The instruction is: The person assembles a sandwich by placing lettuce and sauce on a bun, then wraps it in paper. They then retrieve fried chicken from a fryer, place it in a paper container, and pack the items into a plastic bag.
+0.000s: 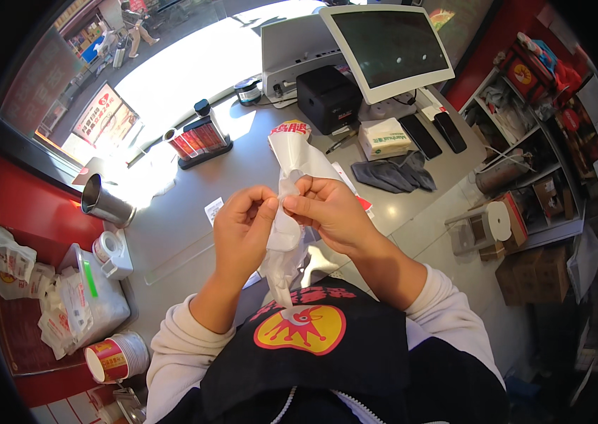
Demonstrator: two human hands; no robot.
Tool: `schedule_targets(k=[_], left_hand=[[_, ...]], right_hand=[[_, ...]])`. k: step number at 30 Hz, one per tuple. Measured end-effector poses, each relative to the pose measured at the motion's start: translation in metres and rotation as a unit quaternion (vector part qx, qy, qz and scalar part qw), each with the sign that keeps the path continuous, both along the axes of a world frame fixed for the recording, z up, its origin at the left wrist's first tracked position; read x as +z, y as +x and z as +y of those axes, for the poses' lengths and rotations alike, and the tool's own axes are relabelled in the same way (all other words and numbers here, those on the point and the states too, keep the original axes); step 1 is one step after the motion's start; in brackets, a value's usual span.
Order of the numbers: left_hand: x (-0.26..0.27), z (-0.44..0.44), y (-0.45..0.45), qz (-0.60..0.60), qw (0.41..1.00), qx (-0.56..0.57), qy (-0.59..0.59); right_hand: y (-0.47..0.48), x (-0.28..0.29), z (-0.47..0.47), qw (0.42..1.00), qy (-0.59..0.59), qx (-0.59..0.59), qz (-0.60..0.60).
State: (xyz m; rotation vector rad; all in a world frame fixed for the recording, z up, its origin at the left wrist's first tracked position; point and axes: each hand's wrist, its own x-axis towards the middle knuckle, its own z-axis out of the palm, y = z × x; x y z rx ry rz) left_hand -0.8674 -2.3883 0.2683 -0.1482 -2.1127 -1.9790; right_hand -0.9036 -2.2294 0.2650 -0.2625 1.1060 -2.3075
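Observation:
A thin white plastic bag (284, 233) is pinched between my two hands in front of my chest. My left hand (243, 228) grips its left side between thumb and bent forefinger. On the right side, my right hand (330, 212) holds it the same way, the fingertips of both hands almost meeting. Above my hands the white material stretches over the counter towards a part with red and yellow print (289, 128); whether that part belongs to the same bag I cannot tell. The lower end hangs loose over my dark apron (304, 365).
Ahead on the grey counter (182, 196) stand a monitor (391, 50), a black box-shaped device (328, 98) and a tissue pack (383, 139). Two phones (419, 137) and a dark cloth (397, 172) lie at right. At left are a metal cup (105, 199), a bag-filled plastic bin (110, 302) and stacked paper tubs (116, 358).

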Motion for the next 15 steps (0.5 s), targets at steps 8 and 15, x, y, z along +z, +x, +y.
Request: schedule_targets(k=[8, 15], left_hand=[[0.01, 0.003, 0.002, -0.008, 1.0, 0.0, 0.012], [0.011, 0.002, 0.0, -0.021, 0.999, -0.027, 0.025]], right_hand=[[0.0, 0.005, 0.005, 1.0, 0.001, -0.003, 0.005], [-0.002, -0.001, 0.009, 1.0, -0.01, -0.008, 0.006]])
